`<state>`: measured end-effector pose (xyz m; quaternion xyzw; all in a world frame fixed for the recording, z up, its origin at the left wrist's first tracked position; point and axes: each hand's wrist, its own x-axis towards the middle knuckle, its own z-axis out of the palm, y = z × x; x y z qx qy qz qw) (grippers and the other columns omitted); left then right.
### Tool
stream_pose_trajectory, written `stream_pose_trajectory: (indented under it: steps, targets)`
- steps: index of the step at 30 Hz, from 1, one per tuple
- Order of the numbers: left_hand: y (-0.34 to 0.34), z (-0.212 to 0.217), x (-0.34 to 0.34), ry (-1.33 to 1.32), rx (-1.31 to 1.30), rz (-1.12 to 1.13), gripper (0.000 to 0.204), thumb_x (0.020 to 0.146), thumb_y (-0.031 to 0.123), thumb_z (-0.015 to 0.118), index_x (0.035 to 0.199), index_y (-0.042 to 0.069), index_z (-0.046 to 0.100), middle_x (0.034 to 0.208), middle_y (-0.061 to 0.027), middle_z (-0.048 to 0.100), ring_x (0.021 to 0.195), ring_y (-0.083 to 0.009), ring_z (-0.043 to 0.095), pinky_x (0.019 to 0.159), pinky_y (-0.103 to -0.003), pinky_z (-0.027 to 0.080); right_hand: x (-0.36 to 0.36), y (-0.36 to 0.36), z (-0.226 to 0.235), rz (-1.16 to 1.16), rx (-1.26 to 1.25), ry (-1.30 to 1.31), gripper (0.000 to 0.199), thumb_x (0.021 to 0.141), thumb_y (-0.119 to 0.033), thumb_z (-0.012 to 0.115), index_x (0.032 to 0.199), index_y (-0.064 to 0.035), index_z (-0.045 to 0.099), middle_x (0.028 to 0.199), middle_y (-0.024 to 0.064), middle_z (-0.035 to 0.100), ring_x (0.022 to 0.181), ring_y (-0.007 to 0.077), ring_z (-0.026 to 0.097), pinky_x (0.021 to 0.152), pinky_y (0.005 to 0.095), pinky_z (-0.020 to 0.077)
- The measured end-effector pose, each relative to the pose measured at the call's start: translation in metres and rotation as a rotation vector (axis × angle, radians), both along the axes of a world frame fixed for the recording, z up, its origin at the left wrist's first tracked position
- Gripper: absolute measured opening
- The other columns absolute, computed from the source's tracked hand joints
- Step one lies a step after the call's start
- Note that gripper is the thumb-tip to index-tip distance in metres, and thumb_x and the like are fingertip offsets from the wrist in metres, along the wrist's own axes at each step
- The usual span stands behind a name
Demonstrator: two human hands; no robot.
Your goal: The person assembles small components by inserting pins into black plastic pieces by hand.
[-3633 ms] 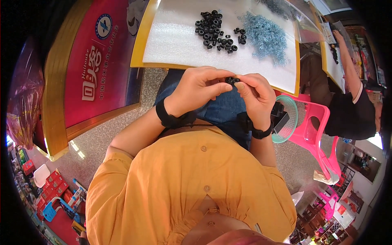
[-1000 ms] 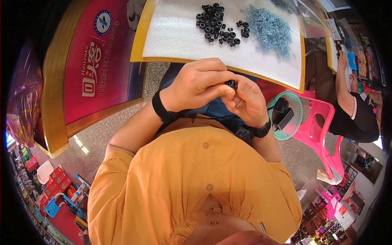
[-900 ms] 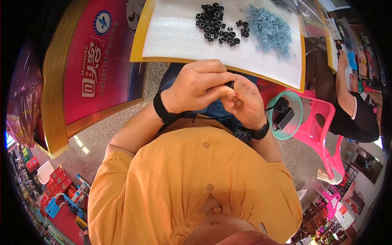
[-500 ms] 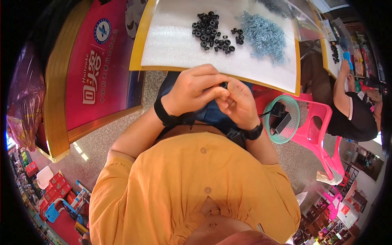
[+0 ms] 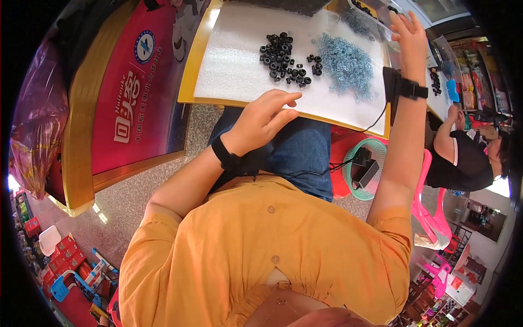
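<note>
My left hand (image 5: 264,121) is at the near edge of the table, thumb and forefinger apart, with nothing visible between them. Far to the right, my right hand (image 5: 409,41) is raised beside a clear plastic container (image 5: 376,22), its fingers spread; I see nothing in it. Black ring-shaped parts (image 5: 278,52) lie in a loose heap on the white foam sheet (image 5: 229,71), just beyond my left hand. To their right spreads a pile of small, clear bluish pieces (image 5: 346,65). Dark parts (image 5: 362,8) show inside the clear container.
A green mesh basket (image 5: 364,191) holding black boxes with cables stands right of my legs, near a pink plastic chair (image 5: 430,218). A cable runs from my right wrist. A wood-framed pink panel (image 5: 122,98) stands left. Another person (image 5: 463,158) sits at the right.
My hands have separated. The right one let go of the small black part and moved up and right to the clear container; the left stays near the table edge, its fingers now apart.
</note>
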<state>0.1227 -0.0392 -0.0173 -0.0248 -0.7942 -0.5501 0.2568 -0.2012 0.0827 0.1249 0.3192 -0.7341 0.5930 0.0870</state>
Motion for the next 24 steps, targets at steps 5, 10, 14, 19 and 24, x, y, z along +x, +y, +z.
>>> stream_pose_trajectory:
  steps: [5, 10, 14, 19, 24]
  targets:
    - [-0.002, 0.003, 0.003, -0.045, 0.053, 0.042, 0.032, 0.095, 0.02, 0.063, 0.121, 0.001, 0.063, 0.103, -0.0137, 0.064, 0.09, -0.026, 0.062, 0.079, -0.033, 0.05, -0.004, -0.007, -0.054, 0.194, 0.292, 0.222, 0.025, 0.091, -0.026, 0.069, 0.105, -0.0055, 0.072, 0.09, 0.0033, 0.073, 0.077, 0.0135, 0.065, 0.074, 0.0278, 0.0505]
    - [-0.004, -0.002, 0.003, -0.07, 0.027, 0.027, 0.031, 0.097, 0.018, 0.061, 0.124, 0.003, 0.063, 0.105, -0.0115, 0.065, 0.094, -0.0236, 0.061, 0.08, -0.03, 0.049, 0.063, -0.014, -0.099, 0.297, 0.802, 0.469, 0.016, 0.087, -0.02, 0.066, 0.098, -0.0123, 0.075, 0.092, 0.0078, 0.068, 0.087, 0.0294, 0.066, 0.077, 0.0384, 0.0528]
    - [-0.004, 0.0, 0.002, -0.085, 0.03, 0.041, 0.029, 0.096, 0.017, 0.061, 0.121, 0.002, 0.064, 0.105, -0.0124, 0.065, 0.095, -0.0238, 0.062, 0.081, -0.031, 0.049, 0.068, -0.019, -0.103, 0.298, 0.897, 0.48, 0.016, 0.087, -0.018, 0.064, 0.097, -0.0124, 0.075, 0.093, 0.0082, 0.066, 0.09, 0.0306, 0.065, 0.078, 0.0403, 0.0528]
    - [-0.004, -0.004, 0.0, -0.044, 0.036, 0.075, 0.028, 0.095, 0.02, 0.062, 0.115, 0.001, 0.066, 0.1, -0.0133, 0.065, 0.089, -0.0264, 0.062, 0.077, -0.033, 0.05, 0.067, -0.031, -0.1, 0.3, 0.965, 0.501, 0.018, 0.088, -0.02, 0.062, 0.099, -0.012, 0.074, 0.093, 0.0085, 0.066, 0.09, 0.0307, 0.065, 0.079, 0.0414, 0.053]
    - [-0.006, -0.004, -0.001, -0.082, 0.007, 0.047, 0.029, 0.096, 0.016, 0.061, 0.12, 0.001, 0.065, 0.102, -0.0102, 0.066, 0.087, -0.0195, 0.062, 0.077, -0.029, 0.049, 0.062, -0.03, -0.108, 0.261, 0.887, 0.53, 0.017, 0.088, -0.019, 0.063, 0.098, -0.0096, 0.073, 0.093, 0.0099, 0.066, 0.088, 0.0296, 0.065, 0.077, 0.0398, 0.0528]
